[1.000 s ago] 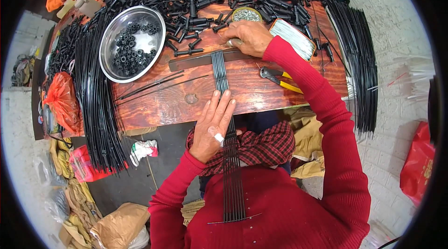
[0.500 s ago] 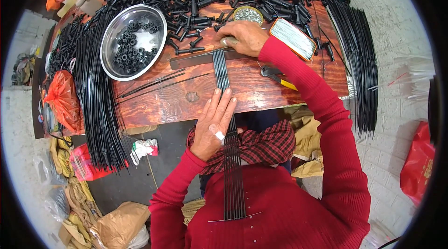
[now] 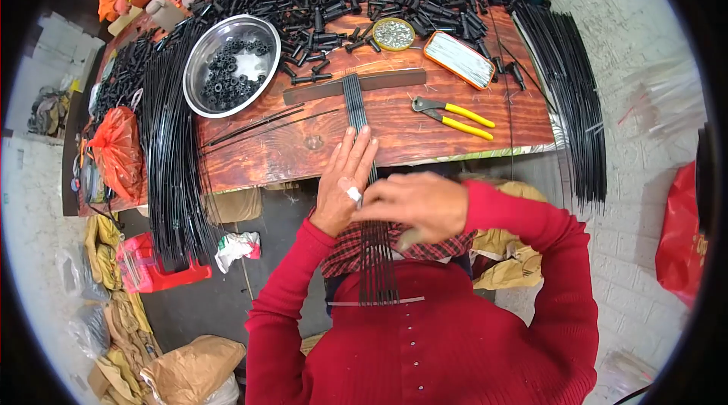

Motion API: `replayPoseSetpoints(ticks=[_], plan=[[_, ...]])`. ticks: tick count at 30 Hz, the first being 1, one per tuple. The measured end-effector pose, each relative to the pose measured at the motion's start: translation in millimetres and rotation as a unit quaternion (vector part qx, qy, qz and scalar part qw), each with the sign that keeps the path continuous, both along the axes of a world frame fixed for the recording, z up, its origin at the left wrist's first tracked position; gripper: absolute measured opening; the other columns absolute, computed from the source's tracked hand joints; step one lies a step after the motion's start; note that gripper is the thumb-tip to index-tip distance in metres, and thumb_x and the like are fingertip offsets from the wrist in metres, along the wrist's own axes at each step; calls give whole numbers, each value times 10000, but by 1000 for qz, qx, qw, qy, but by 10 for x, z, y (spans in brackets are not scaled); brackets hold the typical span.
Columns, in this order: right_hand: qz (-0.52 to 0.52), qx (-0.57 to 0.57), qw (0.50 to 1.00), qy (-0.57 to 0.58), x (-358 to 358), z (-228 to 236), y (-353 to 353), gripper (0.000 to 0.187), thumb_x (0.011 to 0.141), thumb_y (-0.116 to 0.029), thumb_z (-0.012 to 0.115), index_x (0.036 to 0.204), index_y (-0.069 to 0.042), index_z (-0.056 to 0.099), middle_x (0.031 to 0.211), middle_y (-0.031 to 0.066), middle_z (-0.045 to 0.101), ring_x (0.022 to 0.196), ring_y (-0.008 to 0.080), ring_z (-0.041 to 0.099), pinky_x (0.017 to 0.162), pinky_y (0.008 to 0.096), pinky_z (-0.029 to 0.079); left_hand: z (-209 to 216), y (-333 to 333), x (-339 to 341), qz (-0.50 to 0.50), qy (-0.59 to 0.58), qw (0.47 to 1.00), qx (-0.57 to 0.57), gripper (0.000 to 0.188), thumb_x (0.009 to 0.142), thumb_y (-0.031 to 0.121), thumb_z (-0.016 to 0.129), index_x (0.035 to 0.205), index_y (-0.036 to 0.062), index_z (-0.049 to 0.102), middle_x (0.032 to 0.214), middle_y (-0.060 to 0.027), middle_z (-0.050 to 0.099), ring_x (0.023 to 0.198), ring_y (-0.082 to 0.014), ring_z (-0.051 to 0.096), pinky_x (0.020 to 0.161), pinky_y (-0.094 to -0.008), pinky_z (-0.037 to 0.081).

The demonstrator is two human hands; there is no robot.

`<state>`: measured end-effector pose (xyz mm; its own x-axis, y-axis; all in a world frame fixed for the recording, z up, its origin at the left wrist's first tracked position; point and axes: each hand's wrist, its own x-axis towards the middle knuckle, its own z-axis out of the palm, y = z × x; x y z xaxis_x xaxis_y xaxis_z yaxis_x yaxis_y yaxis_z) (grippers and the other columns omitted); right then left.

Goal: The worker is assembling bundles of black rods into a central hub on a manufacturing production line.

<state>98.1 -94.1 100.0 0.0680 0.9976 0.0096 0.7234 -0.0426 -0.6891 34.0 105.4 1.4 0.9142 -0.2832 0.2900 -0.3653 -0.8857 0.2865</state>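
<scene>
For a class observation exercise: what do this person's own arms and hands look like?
Both sleeves are long, dark red and knitted. No gloves show. The left hand has a small white patch on its thumb side; the right hand is too blurred for finer detail.

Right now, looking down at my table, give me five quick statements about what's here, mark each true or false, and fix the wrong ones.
1. The left hand lies over the thin black rods, fingers extended. True.
2. The right hand is gripping the yellow-handled pliers. False: the pliers lie on the table, apart from both hands.
3. The metal bowl holds small black parts. True.
4. The orange-red bag is at the table's right end. False: it is at the left end.
5. The thin black rods cross the dark flat bar. True.
</scene>
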Motion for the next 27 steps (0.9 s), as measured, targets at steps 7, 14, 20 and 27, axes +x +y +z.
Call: replayPoseSetpoints(ticks=[7, 14, 20, 27], plan=[[-105, 138, 961, -218, -357, -352, 24, 399, 737, -145, 714, 1129, -159, 648, 1028, 59, 565, 862, 231, 596, 704, 386, 513, -97, -90, 62, 8, -53, 998, -14, 686, 833, 173, 565, 1481, 35, 388, 1584, -155, 316, 1462, -371, 297, 1157, -464, 319], [-121, 156, 964, -178, 131, -310, -86, 438, 749, -88, 654, 1182, -103, 588, 1103, 126, 618, 968, 357, 624, 808, 470, 531, -131, -94, -2, 11, -57, 998, 2, 694, 865, 234, 635, 1481, 34, 388, 1577, -168, 320, 1450, -404, 302, 1149, -493, 320], [-389, 157, 893, -162, 1351, -550, 107, 487, 830, -87, 546, 1314, -47, 583, 1002, 238, 694, 917, 378, 684, 823, 461, 542, -44, -267, -43, 10, -41, 999, -25, 871, 789, 445, 724, 1475, 24, 390, 1559, -192, 335, 1438, -418, 311, 1141, -502, 323], [-488, -62, 854, 167, 1646, -469, 492, 493, 838, -57, 522, 1324, -39, 603, 917, 163, 744, 732, 208, 729, 746, 358, 562, 20, -220, -9, 23, -23, 999, -21, 892, 776, 456, 729, 1479, 27, 387, 1555, -187, 340, 1440, -407, 310, 1143, -498, 323]])
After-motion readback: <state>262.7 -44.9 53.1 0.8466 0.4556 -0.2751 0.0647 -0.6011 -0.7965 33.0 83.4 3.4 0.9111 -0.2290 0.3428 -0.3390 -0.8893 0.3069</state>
